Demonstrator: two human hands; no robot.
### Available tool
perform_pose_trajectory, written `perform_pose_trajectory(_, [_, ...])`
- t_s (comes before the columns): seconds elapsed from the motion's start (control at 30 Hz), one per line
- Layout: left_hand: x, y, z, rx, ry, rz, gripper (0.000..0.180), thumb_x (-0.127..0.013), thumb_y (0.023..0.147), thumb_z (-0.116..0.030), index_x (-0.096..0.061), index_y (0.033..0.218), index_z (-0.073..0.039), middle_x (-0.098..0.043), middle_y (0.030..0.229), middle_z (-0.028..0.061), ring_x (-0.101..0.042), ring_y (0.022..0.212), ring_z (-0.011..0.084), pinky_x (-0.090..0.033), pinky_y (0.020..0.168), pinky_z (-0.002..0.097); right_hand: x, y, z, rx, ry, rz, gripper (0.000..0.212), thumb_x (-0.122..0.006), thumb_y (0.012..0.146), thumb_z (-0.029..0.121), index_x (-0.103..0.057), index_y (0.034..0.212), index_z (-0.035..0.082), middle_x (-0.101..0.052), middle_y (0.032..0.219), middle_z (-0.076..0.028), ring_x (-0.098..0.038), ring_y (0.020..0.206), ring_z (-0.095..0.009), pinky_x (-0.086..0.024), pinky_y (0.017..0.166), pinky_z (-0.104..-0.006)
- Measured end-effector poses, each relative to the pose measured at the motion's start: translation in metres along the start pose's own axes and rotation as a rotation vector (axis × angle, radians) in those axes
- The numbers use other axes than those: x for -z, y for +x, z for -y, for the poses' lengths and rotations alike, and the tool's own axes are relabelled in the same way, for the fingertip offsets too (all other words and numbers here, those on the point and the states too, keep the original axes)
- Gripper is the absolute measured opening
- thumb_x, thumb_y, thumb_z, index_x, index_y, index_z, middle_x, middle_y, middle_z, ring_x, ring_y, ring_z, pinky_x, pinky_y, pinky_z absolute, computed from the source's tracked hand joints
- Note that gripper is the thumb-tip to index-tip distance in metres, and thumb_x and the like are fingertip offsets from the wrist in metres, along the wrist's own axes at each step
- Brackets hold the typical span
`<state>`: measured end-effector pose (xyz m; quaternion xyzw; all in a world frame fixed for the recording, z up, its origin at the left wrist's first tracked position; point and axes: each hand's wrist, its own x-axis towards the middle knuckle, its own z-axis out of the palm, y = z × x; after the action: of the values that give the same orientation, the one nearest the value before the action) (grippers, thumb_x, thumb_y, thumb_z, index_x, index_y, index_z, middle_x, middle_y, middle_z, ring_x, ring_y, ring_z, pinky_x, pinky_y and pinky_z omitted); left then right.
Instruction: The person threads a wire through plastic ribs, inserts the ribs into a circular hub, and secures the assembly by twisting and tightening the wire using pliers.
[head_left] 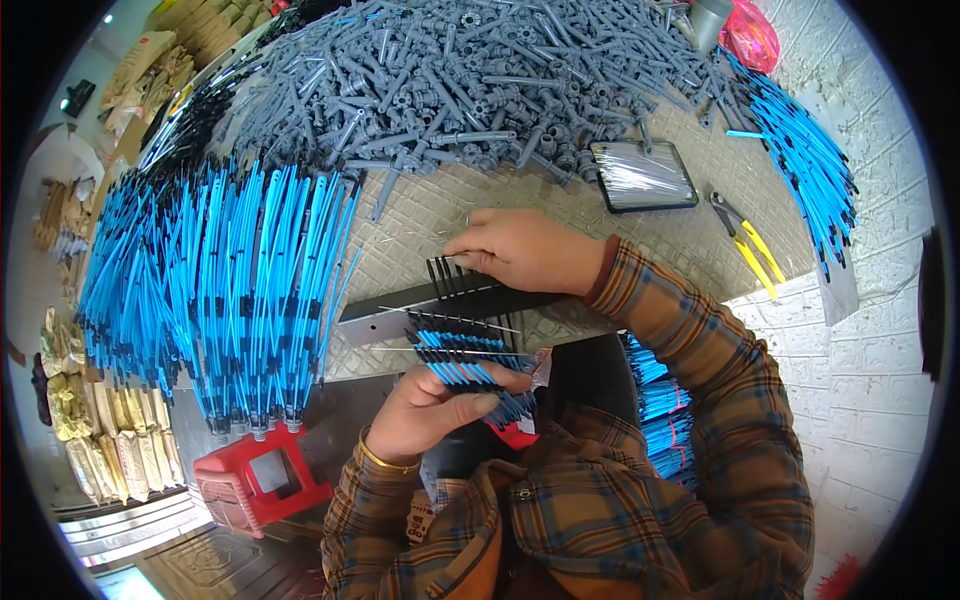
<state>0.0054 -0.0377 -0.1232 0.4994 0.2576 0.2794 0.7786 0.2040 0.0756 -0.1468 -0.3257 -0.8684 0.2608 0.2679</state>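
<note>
My left hand (425, 405) is closed around a bundle of thin blue rods (455, 373) with black ends, which look like umbrella ribs. Fine metal wires (400, 349) cross the bundle and stick out at its sides. Above it, my right hand (505, 250) pinches a row of short black strips (447, 277), standing side by side like comb teeth. These strips are at a dark metal bar (385, 318) on the table's front part; whether they touch it, I cannot tell. The fingertips of my right hand are partly hidden.
Grey plastic tube parts (430, 90) are heaped across the back. Blue rod bundles (250, 270) hang over the table's left edge; more blue rods (805, 160) lie far right. A black tray (645, 177) of thin wires and yellow-handled pliers (745, 240) lie right. A red stool (262, 480) stands below left.
</note>
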Motion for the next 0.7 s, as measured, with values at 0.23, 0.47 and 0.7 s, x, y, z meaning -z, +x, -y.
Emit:
perform_pose_trajectory(0.23, [0.006,-0.001,-0.004,0.024,-0.026,0.059,0.026,-0.052,0.086,-0.001,-0.056,0.112,0.002,-0.059,0.111,0.0103,-0.054,0.105,0.0177,-0.041,0.092,0.0316,0.004,0.005,0.011,-0.042,-0.049,0.058,0.020,-0.051,0.086,0.024,-0.062,0.099,0.014,-0.057,0.085,-0.012,-0.057,0.083,-0.032,-0.046,0.071,-0.0407])
perform_pose_trajectory(0.47, [0.013,0.000,-0.006,0.030,-0.030,0.119,0.027,-0.052,0.087,-0.001,-0.055,0.113,0.002,-0.059,0.112,0.0109,-0.054,0.106,0.0182,-0.041,0.093,0.0325,0.010,0.013,0.008,-0.038,-0.061,0.107,0.020,-0.051,0.085,0.025,-0.063,0.097,0.015,-0.060,0.089,-0.011,-0.057,0.084,-0.031,-0.046,0.071,-0.0407])
perform_pose_trajectory(0.7, [0.016,-0.001,-0.006,0.060,-0.045,0.133,0.027,-0.053,0.087,-0.002,-0.054,0.114,0.001,-0.059,0.112,0.0115,-0.054,0.107,0.0199,-0.041,0.093,0.0338,0.006,0.016,0.007,-0.015,-0.075,0.104,0.021,-0.051,0.085,0.027,-0.062,0.099,0.015,-0.059,0.089,-0.010,-0.058,0.084,-0.030,-0.046,0.071,-0.0402])
